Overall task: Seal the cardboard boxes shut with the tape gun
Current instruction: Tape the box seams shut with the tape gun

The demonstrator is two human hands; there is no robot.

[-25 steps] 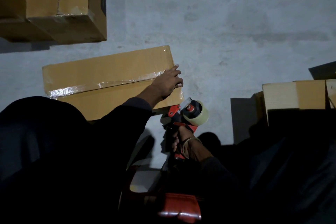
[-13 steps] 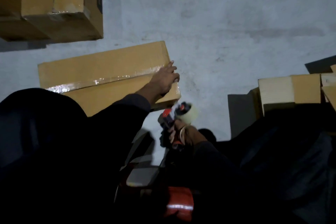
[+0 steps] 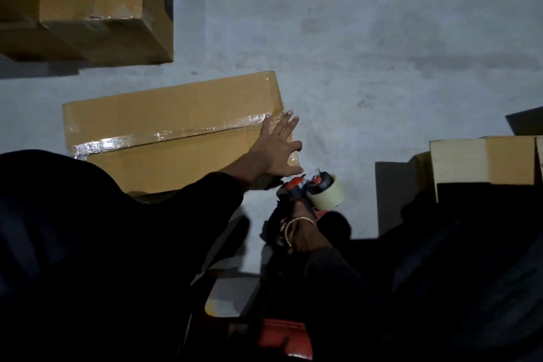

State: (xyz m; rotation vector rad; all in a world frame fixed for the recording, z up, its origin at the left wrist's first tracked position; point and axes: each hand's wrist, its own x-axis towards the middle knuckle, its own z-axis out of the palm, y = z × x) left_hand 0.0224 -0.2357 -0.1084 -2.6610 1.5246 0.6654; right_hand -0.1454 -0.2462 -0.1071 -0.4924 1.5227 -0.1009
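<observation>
At ten o'clock I see a stack of sealed cardboard boxes [image 3: 97, 6] on the grey floor [image 3: 352, 53]. Left of centre, at nine o'clock, lies the flat cardboard box [image 3: 164, 114], a shiny tape strip [image 3: 164, 137] running along its top seam. My left hand [image 3: 277, 147] rests on the box's right end, fingers [image 3: 286, 123] spread and straight, pressing the tape. Just below it, toward five o'clock, my right hand [image 3: 299, 232] grips the red tape gun [image 3: 308, 194], fingers curled round its handle; the gun hangs beside the box's corner. At three o'clock stands an open carton [image 3: 482, 161].
</observation>
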